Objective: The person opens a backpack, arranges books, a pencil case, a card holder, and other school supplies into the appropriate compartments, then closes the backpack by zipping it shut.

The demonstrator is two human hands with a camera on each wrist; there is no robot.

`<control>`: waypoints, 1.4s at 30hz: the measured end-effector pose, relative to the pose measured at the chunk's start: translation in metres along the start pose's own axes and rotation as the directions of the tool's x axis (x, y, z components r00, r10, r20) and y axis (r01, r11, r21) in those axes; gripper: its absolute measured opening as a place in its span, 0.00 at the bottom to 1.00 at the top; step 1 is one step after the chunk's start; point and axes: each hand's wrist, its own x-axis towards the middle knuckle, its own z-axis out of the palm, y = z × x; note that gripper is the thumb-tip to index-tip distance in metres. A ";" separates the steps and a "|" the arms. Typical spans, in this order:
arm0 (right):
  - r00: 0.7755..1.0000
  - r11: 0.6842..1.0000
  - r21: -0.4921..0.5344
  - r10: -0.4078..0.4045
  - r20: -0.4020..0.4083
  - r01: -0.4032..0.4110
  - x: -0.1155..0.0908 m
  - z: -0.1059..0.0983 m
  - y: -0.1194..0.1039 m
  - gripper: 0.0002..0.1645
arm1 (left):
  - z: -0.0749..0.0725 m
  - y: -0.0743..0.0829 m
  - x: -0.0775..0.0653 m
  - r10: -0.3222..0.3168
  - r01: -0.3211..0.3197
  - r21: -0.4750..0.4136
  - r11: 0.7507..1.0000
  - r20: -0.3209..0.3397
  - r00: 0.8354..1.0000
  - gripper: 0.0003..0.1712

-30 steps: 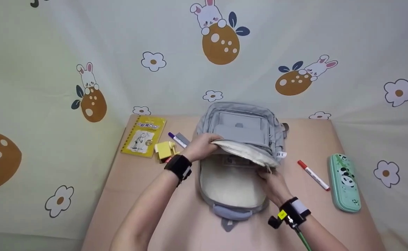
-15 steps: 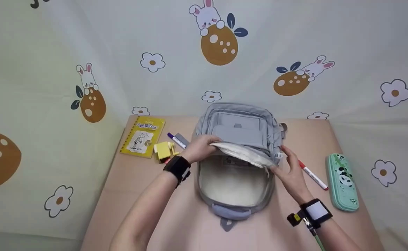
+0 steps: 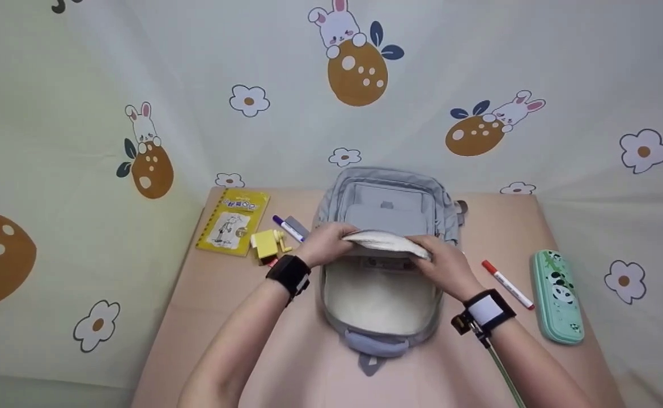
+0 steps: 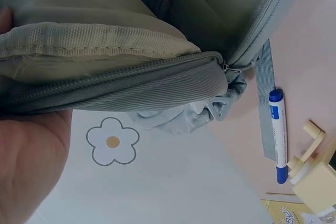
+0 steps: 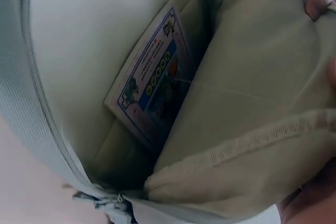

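Observation:
A light grey backpack (image 3: 388, 198) lies unzipped on the table, its cream-lined front flap (image 3: 385, 241) raised. My left hand (image 3: 326, 242) grips the flap's left edge, thumb inside and palm beneath in the left wrist view. On the opposite side, my right hand (image 3: 447, 265) holds the flap's right edge. Inside the main compartment, a thin book (image 5: 157, 80) with a blue-and-white printed cover leans against the lining; its lower end is in shadow. The zip (image 4: 105, 80) runs open along the flap's rim. The backpack's purple-grey carry handle (image 3: 375, 344) points toward me.
Left of the backpack lie a yellow spiral notebook (image 3: 234, 222), a yellow hand-crank sharpener (image 3: 267, 245) and a blue-capped marker (image 3: 289, 228). To the right are a red marker (image 3: 508, 285) and a mint panda pencil case (image 3: 558, 296). A printed curtain (image 3: 286, 51) hangs behind.
My right hand left the flap's lower right corner, swung outward past the backpack's side, then came back in to grip the flap's edge. That edge is now folded shorter. My left hand stayed put.

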 end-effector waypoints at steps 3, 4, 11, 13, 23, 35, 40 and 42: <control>0.999 0.999 0.020 0.040 -0.010 -0.040 0.002 0.002 -0.001 0.19 | 0.001 -0.001 -0.002 -0.021 0.021 -0.002 1.000 0.014 1.000 0.09; 0.999 0.999 0.020 0.047 -0.013 -0.047 0.003 0.003 -0.001 0.19 | 0.001 -0.002 -0.003 -0.024 0.024 0.004 1.000 0.018 1.000 0.09; 0.997 0.997 -0.015 0.075 -0.031 -0.076 0.005 0.007 -0.001 0.21 | -0.001 -0.008 -0.011 -0.003 0.004 -0.016 1.000 0.073 0.997 0.17; 0.996 0.997 -0.023 0.078 -0.033 -0.079 0.006 0.008 -0.001 0.20 | -0.005 -0.011 -0.016 -0.023 0.026 -0.040 0.999 0.072 0.997 0.25; 0.998 0.998 -0.021 0.055 -0.033 -0.056 0.006 0.009 -0.001 0.17 | -0.045 -0.065 -0.043 -0.228 0.228 -0.018 0.974 -0.173 0.958 0.26; 0.997 0.997 0.001 0.078 -0.016 -0.078 0.003 0.011 0.000 0.19 | -0.060 -0.155 -0.085 -0.520 0.553 0.072 0.830 -0.261 0.814 0.20; 0.997 0.998 0.009 0.070 -0.019 -0.070 0.001 0.013 0.000 0.18 | -0.055 -0.178 -0.098 -0.565 0.613 0.128 0.779 -0.281 0.776 0.17; 0.997 0.997 0.014 0.072 -0.018 -0.071 -0.001 0.014 0.000 0.18 | -0.052 -0.186 -0.104 -0.565 0.620 0.165 0.767 -0.284 0.775 0.15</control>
